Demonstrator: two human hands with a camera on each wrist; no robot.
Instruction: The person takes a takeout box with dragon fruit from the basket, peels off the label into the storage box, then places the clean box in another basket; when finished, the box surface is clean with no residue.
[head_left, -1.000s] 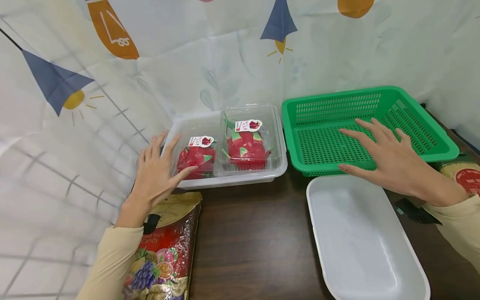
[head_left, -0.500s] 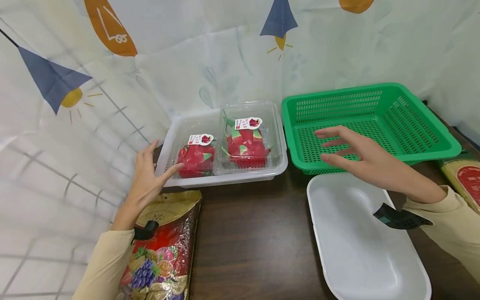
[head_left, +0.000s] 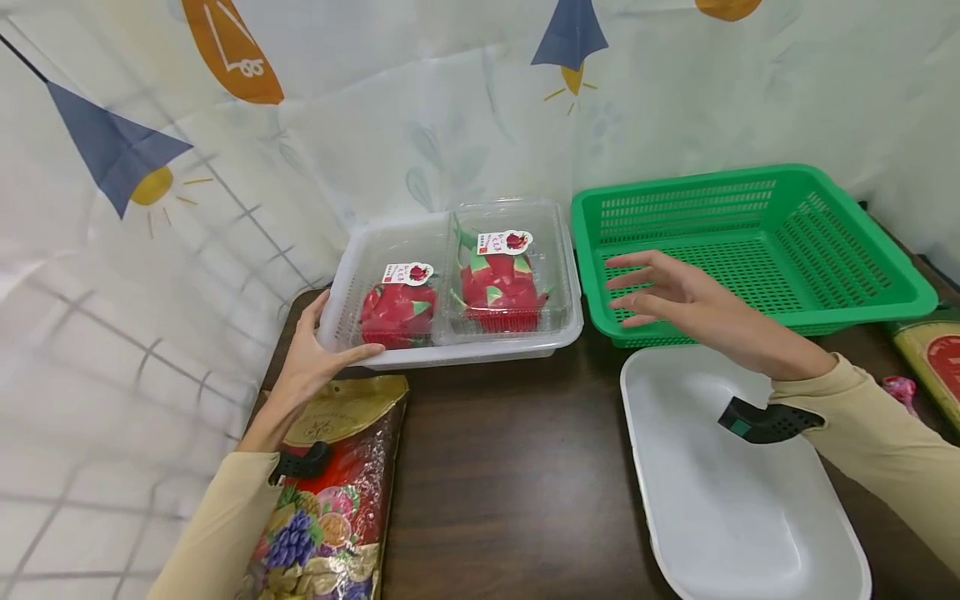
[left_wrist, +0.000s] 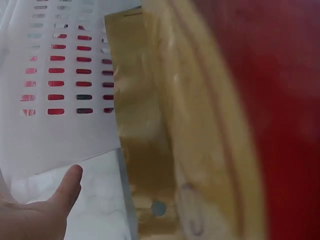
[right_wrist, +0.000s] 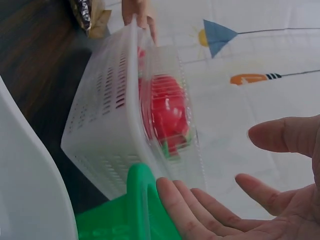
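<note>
A white slotted basket (head_left: pixel 480 353) stands by the back cloth with two clear plastic boxes in it. Red dragon fruit, green-tipped, fills the left box (head_left: pixel 399 310) and the right box (head_left: pixel 501 292); each lid bears a label. At the basket's left end is my left hand (head_left: pixel 309 360), thumb along the front corner and fingers stretched at the left rim; how firmly they touch cannot be told. My right hand (head_left: pixel 686 298) hovers over the left part of a green basket (head_left: pixel 780 279), fingers spread and slightly bent, holding nothing. The right wrist view shows this hand (right_wrist: pixel 280 210) beside the white basket.
A red and gold candy bag (head_left: pixel 330 500) lies under my left forearm. A white tray (head_left: pixel 720 500) stands below my right arm, in front of the green basket. Another package (head_left: pixel 937 358) and a small pink wrapped piece (head_left: pixel 900 390) lie at the far right.
My left hand has closed in on the white basket's left end. My right hand has moved left across the green basket, toward the white one. The baskets and boxes have stayed in place.
</note>
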